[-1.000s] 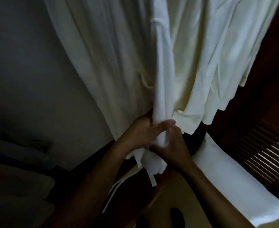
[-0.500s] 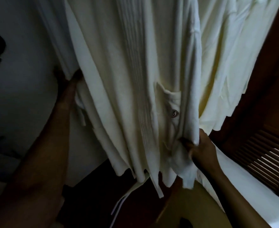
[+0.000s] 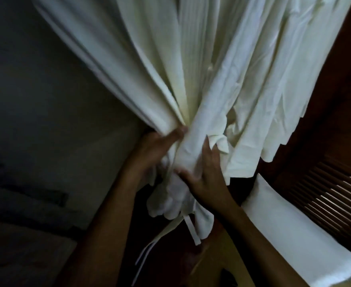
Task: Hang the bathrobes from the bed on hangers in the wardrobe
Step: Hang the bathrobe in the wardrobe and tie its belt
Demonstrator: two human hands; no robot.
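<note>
A cream-white bathrobe (image 3: 170, 65) hangs down from above the top of the frame; its hanger is out of sight. My left hand (image 3: 158, 148) grips the gathered lower part of the robe from the left, thumb on the cloth. My right hand (image 3: 203, 175) clasps the same bunch from the right, fingers spread on the fabric. A thin white belt (image 3: 149, 251) dangles below the bunch. More pale robe fabric (image 3: 284, 90) hangs just to the right.
A dark wooden wardrobe door with louvred slats (image 3: 340, 195) stands at the right. A folded white cloth (image 3: 294, 230) lies below it on a yellowish surface (image 3: 228, 257). A dim grey wall (image 3: 46, 121) fills the left.
My left hand came from high on the robe's left edge down to the middle. Both hands now bunch the robe's lower part together, where before only the right hand held the hem.
</note>
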